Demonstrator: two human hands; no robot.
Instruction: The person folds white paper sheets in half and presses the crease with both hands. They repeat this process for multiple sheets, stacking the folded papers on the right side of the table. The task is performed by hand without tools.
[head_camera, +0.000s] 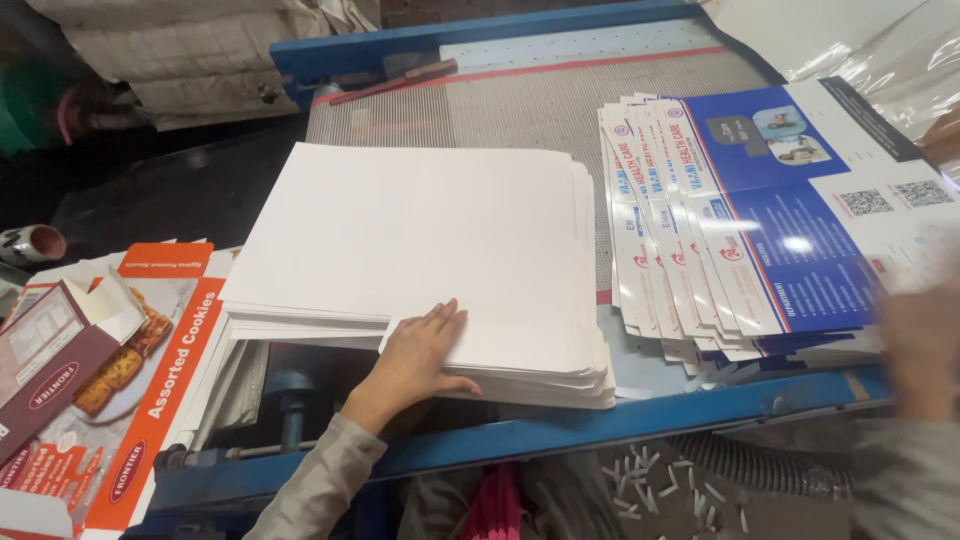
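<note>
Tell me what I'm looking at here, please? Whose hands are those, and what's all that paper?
The picture comes from a camera worn on a person's head, so you look down just as they do. Their left hand lies flat on a thick stack of plain white sheets, its fingers spread on top. Their right hand is at the right edge, blurred, close to a fanned-out pile of blue and white printed sheets; I cannot tell if it holds anything. Both piles rest on a blue machine table with a grey ribbed surface. On the left lie flattened orange biscuit cartons with pictures of biscuits. Small white paper scraps lie on the floor below.
</note>
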